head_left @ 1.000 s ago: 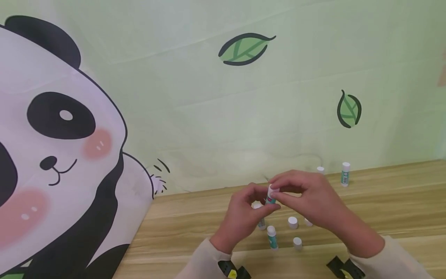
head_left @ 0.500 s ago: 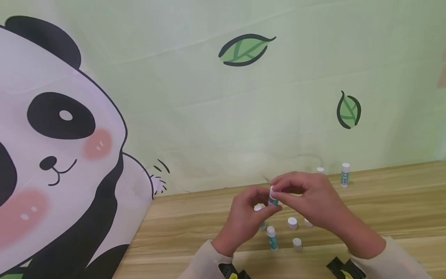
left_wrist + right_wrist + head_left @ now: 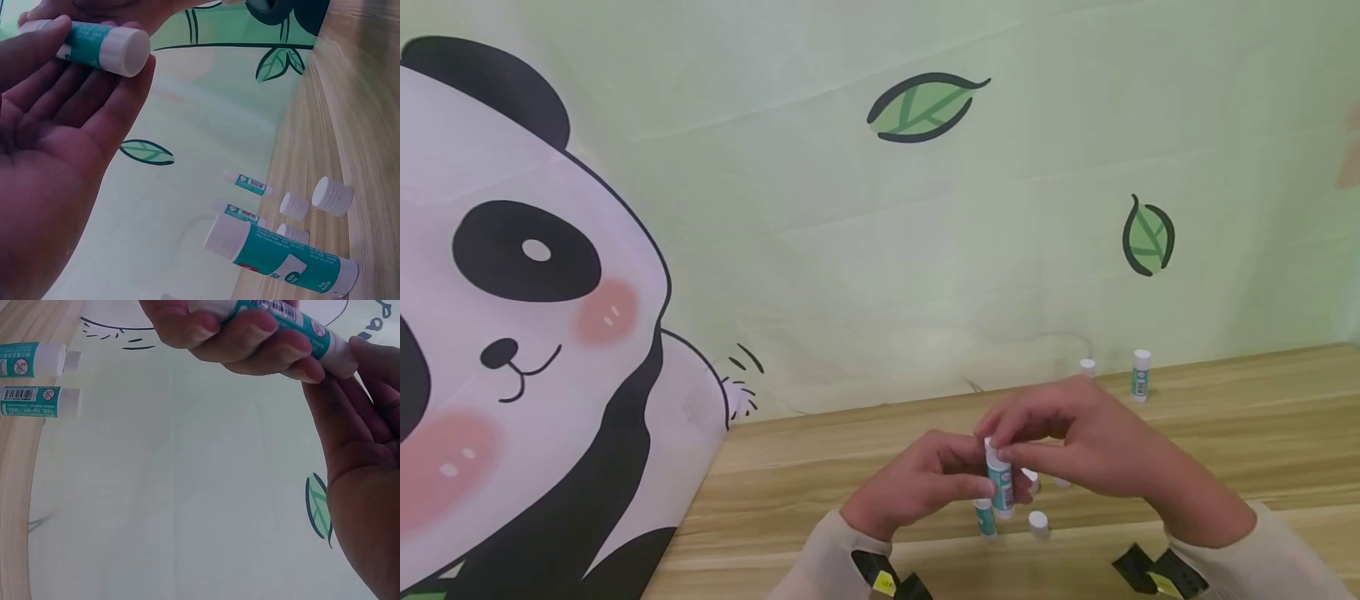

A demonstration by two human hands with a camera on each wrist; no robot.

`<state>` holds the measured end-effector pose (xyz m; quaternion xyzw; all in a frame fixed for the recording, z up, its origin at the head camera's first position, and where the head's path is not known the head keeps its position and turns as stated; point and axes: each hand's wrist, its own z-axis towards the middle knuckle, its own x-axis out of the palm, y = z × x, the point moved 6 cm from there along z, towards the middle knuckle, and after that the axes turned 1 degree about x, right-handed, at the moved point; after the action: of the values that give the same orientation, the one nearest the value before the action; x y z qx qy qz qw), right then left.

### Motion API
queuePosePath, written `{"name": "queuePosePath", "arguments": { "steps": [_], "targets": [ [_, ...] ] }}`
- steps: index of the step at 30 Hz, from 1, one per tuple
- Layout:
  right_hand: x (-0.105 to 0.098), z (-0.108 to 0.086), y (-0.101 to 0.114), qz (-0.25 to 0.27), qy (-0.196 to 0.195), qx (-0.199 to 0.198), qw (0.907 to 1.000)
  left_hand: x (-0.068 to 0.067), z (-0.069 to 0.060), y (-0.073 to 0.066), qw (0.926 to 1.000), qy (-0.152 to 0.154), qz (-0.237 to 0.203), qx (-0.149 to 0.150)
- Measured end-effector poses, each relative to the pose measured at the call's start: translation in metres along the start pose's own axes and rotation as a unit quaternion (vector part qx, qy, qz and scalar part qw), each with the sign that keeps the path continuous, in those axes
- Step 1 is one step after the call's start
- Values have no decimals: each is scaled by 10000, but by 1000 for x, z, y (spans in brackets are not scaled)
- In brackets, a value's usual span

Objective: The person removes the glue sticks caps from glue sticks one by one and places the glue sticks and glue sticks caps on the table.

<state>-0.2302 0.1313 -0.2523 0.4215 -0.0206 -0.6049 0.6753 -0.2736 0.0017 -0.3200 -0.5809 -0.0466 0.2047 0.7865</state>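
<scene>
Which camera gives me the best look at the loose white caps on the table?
The left wrist view: three loose white caps show larger there, though a standing glue stick partly hides one. The head view shows them smaller, two partly covered by the left hand and right hand. The right wrist view shows none.

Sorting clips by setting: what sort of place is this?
Indoors, likely a staged tabletop filming spot: wood-grain table against a pale green panda-and-leaf-print backdrop, with a few glue sticks standing on it.
</scene>
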Motion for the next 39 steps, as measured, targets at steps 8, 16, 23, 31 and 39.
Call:
{"name": "queuePosePath", "arguments": {
  "steps": [8,16,23,31,39],
  "targets": [
    [2,-1,0,129,128,-11,9998,4,-1,-1,9991,328,-269,-43],
    [-4,0,5,-37,-198,-260,9995,2,-2,-4,9995,281,14,-133],
    [-14,-4,3,-253,-594,-174,9978,-7,-6,-8,9990,137,402,-157],
    [-22,-8,-12,-740,-873,279,9930,-35,-17,-13,9939,-678,819,-277],
    [-27,-13,-39,-1076,-1049,1327,9797,-60,-21,-4,9747,-1556,1422,-737]
  ]
}}
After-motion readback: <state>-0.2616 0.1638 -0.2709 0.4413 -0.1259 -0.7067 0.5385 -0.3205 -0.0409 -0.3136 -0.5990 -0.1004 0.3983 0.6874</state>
